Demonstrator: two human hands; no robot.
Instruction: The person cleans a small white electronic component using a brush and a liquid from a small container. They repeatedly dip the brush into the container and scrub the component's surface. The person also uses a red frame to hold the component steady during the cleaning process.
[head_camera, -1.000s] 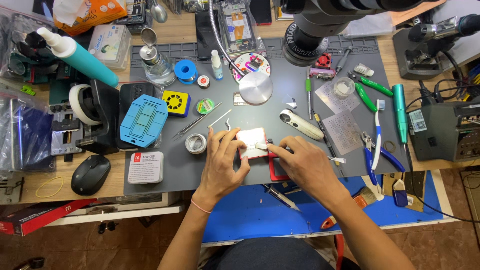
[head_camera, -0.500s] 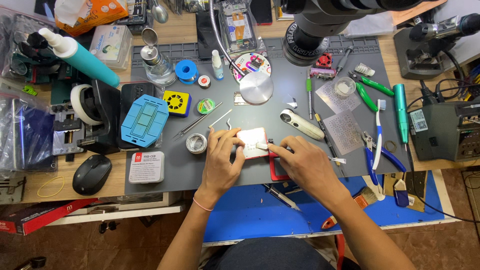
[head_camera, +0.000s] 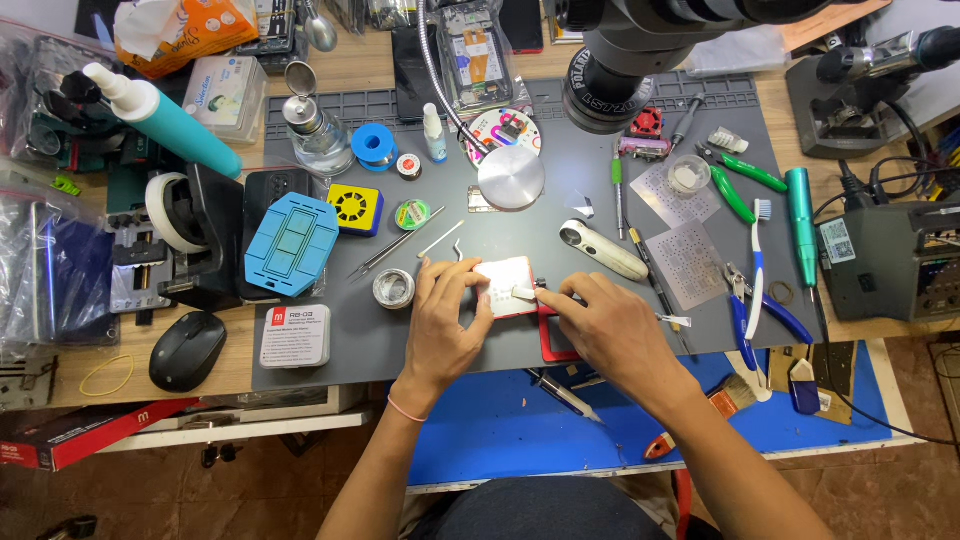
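Observation:
A small flat device with a white face and red edge (head_camera: 505, 281) lies on the grey work mat (head_camera: 340, 355). My left hand (head_camera: 445, 325) rests on its left side, fingers pressing it down. My right hand (head_camera: 605, 330) is at its right edge, fingertips pinching a small white strip (head_camera: 523, 292) against the device. A red frame (head_camera: 552, 345) lies on the mat partly under my right hand.
Around the hands lie tweezers (head_camera: 392, 245), a small round tin (head_camera: 393, 288), a white handheld tool (head_camera: 603, 250), stencil sheets (head_camera: 688, 262), pliers (head_camera: 738, 180) and a toothbrush (head_camera: 757, 260). A microscope head (head_camera: 610, 85) hangs above the mat. A mouse (head_camera: 187, 350) sits at left.

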